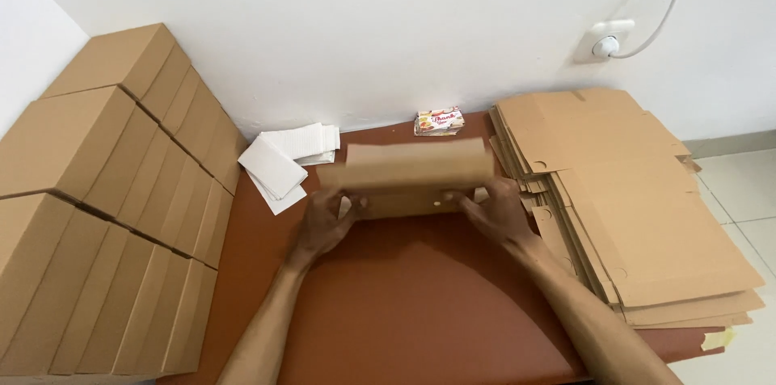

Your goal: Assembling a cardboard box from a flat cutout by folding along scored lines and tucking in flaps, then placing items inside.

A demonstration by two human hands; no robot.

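Note:
A brown cardboard box (416, 173), partly folded and blurred by motion, stands on the reddish-brown table (404, 312) in front of me. My left hand (327, 219) grips its left end, fingers curled around the side. At the box's right end my right hand (495, 209) holds on, thumb pressed to the front face. Both forearms reach in from the bottom edge.
Finished brown boxes (105, 191) are stacked in rows along the left. A pile of flat cardboard blanks (630, 207) lies at the right. White paper slips (283, 159) and a small stack of printed cards (439, 122) sit near the wall. A wall socket with cable (605, 42) is above.

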